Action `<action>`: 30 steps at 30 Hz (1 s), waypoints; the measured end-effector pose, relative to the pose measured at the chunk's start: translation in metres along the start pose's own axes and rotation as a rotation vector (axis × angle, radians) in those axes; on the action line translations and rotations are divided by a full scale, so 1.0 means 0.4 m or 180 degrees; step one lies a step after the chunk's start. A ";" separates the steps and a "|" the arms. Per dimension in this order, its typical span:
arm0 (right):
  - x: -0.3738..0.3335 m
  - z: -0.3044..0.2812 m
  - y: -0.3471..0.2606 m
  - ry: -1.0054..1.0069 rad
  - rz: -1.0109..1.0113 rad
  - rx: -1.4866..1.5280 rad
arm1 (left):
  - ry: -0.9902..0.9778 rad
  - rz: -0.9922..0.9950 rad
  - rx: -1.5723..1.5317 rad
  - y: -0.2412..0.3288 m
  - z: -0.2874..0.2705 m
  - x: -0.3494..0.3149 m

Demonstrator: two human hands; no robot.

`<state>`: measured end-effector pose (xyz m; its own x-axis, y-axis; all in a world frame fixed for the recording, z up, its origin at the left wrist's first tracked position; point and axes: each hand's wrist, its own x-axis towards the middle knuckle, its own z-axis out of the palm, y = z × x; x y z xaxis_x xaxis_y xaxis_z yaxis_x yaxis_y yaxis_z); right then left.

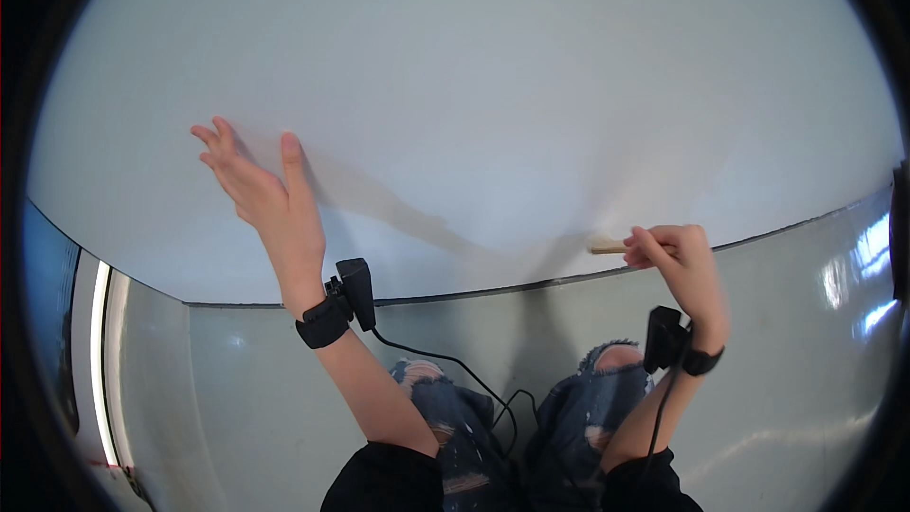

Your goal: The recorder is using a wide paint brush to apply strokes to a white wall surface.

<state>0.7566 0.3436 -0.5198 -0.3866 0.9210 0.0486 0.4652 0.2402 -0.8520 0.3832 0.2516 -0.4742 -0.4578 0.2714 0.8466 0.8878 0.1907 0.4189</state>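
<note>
While its thumb and fingers are pinching a short, tan, stick-shaped piece with a whitish end (607, 247), the bare right hand (687, 261) is curling at 3 o'clock, with the piece pointing toward 9 o'clock. At 10 o'clock the bare left hand (267, 197) is holding nothing, its thumb standing wide of its loosely spread fingers. Around both wrists, soft black bands (323, 322) are carrying hard, angular black boxes (355, 293), and a thin, rubbery-looking black cable (431, 355) is looping toward 6 o'clock. Beneath the hands, a broad, smooth, matt white surface (455, 85) is filling the 12 o'clock side, its thin dark edge curving. Frayed, ripped blue denim jeans (580, 403) are showing at 6 o'clock, above a glossy grey-green floor (265, 389).
</note>
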 end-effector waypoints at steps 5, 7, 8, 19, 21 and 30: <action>-0.135 -0.064 -0.137 0.0692 -0.0830 0.0353 | -0.0040 -0.0023 -0.0025 0.007 0.000 0.002; -0.156 -0.056 -0.160 0.0950 -0.1198 0.0467 | -0.0064 -0.0055 0.0010 0.009 -0.002 0.003; -0.161 -0.054 -0.167 0.1228 -0.1582 0.0585 | -0.0071 -0.0072 0.0033 0.010 -0.002 0.005; -0.014 0.033 -0.104 0.0596 -0.0770 0.0175 | -0.0075 -0.0058 -0.0026 0.005 0.010 0.004; 0.000 0.053 -0.088 0.0322 -0.0635 0.0048 | -0.0042 0.0005 -0.0026 0.004 -0.001 0.006; 0.043 0.094 -0.044 -0.0573 -0.0377 -0.0381 | -0.0171 -0.0200 -0.0082 0.012 0.003 -0.001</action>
<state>0.7119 0.3436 -0.5237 -0.5748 0.8172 0.0417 0.4951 0.3879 -0.7775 0.3876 0.2536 -0.4730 -0.5141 0.3098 0.7998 0.8577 0.1848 0.4797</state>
